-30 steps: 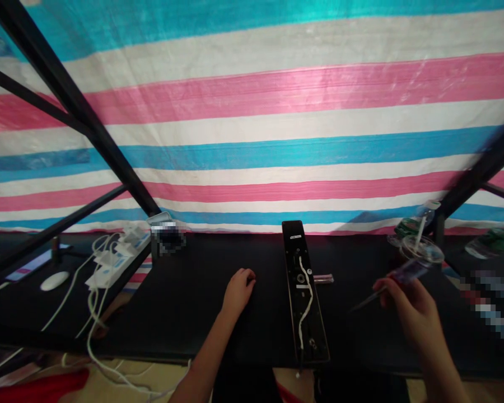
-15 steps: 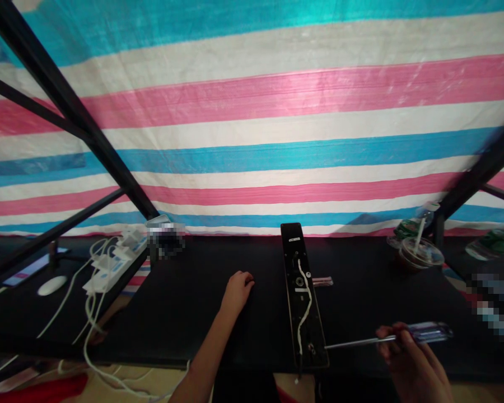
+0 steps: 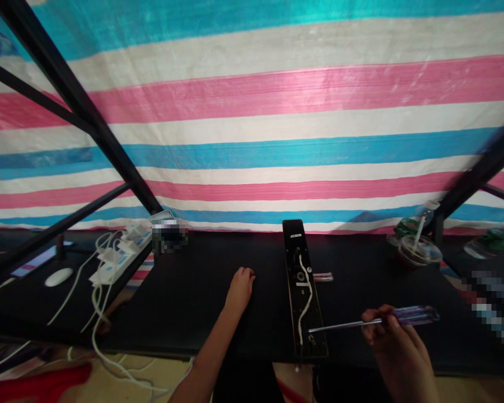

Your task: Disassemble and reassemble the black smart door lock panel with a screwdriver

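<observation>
A long black panel (image 3: pixel 294 302) lies lengthwise on the black table, with a white cable (image 3: pixel 309 291) running along its face and small metal fittings on it. My right hand (image 3: pixel 392 336) grips a screwdriver (image 3: pixel 415 316) by its clear purplish handle. The metal shaft points left, and its tip appears over the near part of the panel; whether it touches cannot be told. To the panel's left, my left hand (image 3: pixel 240 288) rests on the table with fingers loosely curled together, apart from the panel. Nothing shows in it.
A small pinkish packet (image 3: pixel 323 277) lies right of the panel. A plastic cup with a straw (image 3: pixel 418 252) stands at the back right beside a bottle (image 3: pixel 427 211). Leftward are a power strip (image 3: pixel 109 271) with cords, a white mouse (image 3: pixel 59 277) and a phone (image 3: pixel 40 260).
My right hand has moved left and slightly away from me, carrying the screwdriver tip from the panel's right edge to over its face. The view has shifted slightly; my left hand stays put.
</observation>
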The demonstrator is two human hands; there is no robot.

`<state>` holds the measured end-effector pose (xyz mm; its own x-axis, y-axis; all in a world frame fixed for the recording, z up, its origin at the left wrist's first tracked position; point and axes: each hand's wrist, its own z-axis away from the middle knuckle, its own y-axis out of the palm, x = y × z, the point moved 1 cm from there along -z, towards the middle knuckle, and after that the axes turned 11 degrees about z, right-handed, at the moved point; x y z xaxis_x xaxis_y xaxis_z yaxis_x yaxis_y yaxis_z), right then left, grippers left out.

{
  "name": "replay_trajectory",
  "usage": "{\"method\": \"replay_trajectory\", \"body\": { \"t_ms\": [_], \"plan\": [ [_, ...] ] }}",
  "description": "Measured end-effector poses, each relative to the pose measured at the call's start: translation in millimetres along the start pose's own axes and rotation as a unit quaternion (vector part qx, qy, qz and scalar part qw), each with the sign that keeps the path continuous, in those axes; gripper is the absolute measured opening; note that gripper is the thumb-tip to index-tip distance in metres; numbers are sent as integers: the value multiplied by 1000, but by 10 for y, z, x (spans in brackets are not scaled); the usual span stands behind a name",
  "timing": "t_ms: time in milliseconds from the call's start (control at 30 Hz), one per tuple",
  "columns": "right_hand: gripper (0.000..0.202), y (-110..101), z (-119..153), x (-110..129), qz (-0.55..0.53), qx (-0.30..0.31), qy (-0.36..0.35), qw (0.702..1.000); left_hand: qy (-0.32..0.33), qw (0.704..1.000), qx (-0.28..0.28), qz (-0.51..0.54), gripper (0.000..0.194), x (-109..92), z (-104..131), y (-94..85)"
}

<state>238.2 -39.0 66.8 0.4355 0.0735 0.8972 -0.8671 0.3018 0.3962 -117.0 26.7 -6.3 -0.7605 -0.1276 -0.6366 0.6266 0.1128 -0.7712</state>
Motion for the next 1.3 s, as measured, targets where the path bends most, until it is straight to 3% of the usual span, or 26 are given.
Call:
{"method": "replay_trajectory", "body": {
  "t_ms": [200,467,533,667,867,1100,1300],
  "plan": [
    [27,-88,116,-85,-2,1,-5,1000,-5,999,31,-26,17,0,-74,-78],
    [24,-279,188,-29,10,-3,-23,1000,-37,997,51,-54,16,-22,-95,-111],
    [24,-279,201,-21,10,-1,-29,1000,-51,994,63,-69,16,-28,-117,-109],
    [28,-232,224,-12,2,-16,-28,999,-72,989,91,-93,34,-73,-152,-109],
    [28,-189,230,-5,-2,-4,-18,1000,-116,980,120,-107,37,-178,-219,-103],
    [28,-213,206,-21,20,-1,-34,999,-138,979,134,-62,38,-253,-363,-122],
    [29,-244,205,9,17,-14,-41,999,-133,982,121,62,33,-224,-286,-234]
  ]
}}
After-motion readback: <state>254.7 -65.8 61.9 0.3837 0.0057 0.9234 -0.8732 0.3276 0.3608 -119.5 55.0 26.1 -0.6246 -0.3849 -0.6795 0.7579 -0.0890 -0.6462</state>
